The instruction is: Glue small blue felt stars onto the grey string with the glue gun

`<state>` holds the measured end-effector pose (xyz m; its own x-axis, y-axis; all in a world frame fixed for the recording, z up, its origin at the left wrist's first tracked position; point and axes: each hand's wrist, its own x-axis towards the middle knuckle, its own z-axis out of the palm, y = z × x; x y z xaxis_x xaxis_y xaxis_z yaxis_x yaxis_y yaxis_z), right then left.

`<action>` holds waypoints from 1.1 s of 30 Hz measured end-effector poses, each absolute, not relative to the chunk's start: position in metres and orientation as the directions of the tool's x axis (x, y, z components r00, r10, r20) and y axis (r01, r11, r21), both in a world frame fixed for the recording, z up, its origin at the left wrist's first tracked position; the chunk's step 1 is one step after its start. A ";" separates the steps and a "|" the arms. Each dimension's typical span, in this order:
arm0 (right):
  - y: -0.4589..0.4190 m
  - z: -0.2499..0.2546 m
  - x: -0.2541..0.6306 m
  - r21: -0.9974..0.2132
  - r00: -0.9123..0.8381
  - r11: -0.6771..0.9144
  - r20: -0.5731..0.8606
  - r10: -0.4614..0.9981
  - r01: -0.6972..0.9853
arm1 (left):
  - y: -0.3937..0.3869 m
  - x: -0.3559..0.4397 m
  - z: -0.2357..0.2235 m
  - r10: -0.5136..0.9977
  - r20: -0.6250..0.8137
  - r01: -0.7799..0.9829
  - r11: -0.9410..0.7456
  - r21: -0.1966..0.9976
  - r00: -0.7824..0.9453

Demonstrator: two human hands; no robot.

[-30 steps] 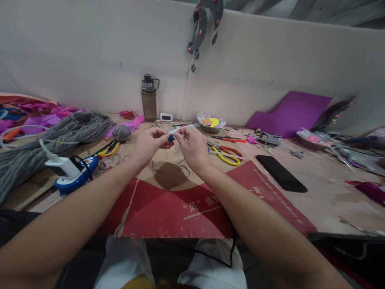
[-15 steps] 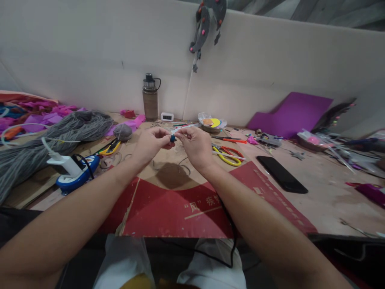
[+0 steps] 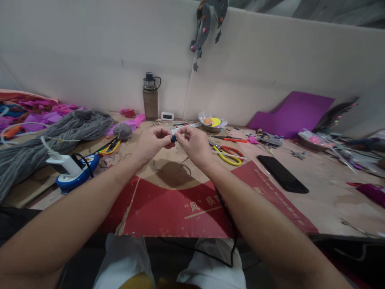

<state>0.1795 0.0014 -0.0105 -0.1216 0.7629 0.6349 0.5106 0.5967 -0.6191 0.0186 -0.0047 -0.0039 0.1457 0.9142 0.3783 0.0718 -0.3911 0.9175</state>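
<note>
Between the fingertips of both hands is a small dark blue piece (image 3: 173, 138), too small to make out closely. My left hand (image 3: 155, 141) pinches it from the left, and my right hand (image 3: 194, 144) closes on it from the right. Both are raised over a brown and red cardboard sheet (image 3: 174, 212), on which their shadow falls. A thin grey strand (image 3: 186, 168) shows just below the right hand. Yellow-and-red-handled scissors (image 3: 230, 155) lie right of my right hand. A ball of grey yarn (image 3: 122, 131) sits beyond my left wrist.
Left are a grey yarn hank (image 3: 75, 128) and a blue power strip (image 3: 78, 174) with a white charger. A bottle (image 3: 150, 98) stands at the wall. Right lie a black phone (image 3: 282, 173), a purple sheet (image 3: 296, 114) and a red-handled tool (image 3: 231, 139).
The blue piece has turned slightly between the fingertips, and the right hand's fingers have shifted a little. Otherwise the hands stay in nearly the same place.
</note>
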 end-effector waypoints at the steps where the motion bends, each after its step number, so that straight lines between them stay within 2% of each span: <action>1: 0.003 -0.011 0.180 -0.647 -0.125 0.592 0.617 0.777 0.480 | -0.004 0.018 -0.004 0.910 0.380 0.074 -0.395 0.916 0.165; 6: 0.008 -0.010 0.181 -0.795 -0.159 0.530 0.506 0.848 0.293 | -0.002 0.014 -0.001 0.909 0.338 0.080 -0.366 0.927 0.242; 10: 0.011 -0.009 0.183 -0.852 -0.143 0.469 0.447 0.883 0.234 | 0.001 0.014 0.001 0.925 0.260 -0.025 -0.263 0.964 0.278; 14: 0.013 -0.010 0.183 -0.864 -0.134 0.457 0.438 0.889 0.211 | 0.000 0.015 0.002 0.941 0.208 -0.108 -0.186 0.977 0.266; 27: 0.007 -0.013 0.178 -0.858 -0.219 0.488 0.451 0.865 0.162 | -0.003 0.015 0.000 0.928 0.263 -0.015 -0.269 0.963 0.263; 33: 0.007 -0.009 0.179 -0.881 -0.163 0.439 0.414 0.896 0.176 | -0.003 0.017 0.002 0.934 0.220 -0.091 -0.202 0.975 0.280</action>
<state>0.1793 0.0073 -0.0094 -0.1631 0.8958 0.4135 0.1756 0.4388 -0.8813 0.0170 -0.0034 0.0019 0.2801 0.9345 0.2198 -0.0910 -0.2021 0.9751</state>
